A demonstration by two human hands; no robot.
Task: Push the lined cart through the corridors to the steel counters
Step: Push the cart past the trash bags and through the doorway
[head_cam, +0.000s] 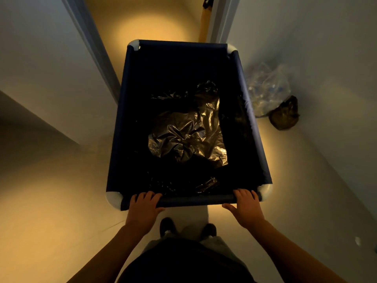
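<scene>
A deep cart [116, 127] with dark blue fabric sides and white corner joints stands in front of me in a dim corridor. Crumpled black plastic lining [189, 135] lies at its bottom. My left hand [145, 207] grips the near rim bar toward the left corner, fingers curled over it. Toward the right corner my right hand [245, 207] holds the same bar, thumb spread out below it. The cart's far end points into a doorway with warm light beyond.
A grey door frame [91, 43] flanks the cart's left, a white frame [220, 19] its right. A clear bag of bottles [269, 88] and a dark bag [284, 114] lie on the floor by the right wall. A yellow object [205, 21] leans beyond the doorway.
</scene>
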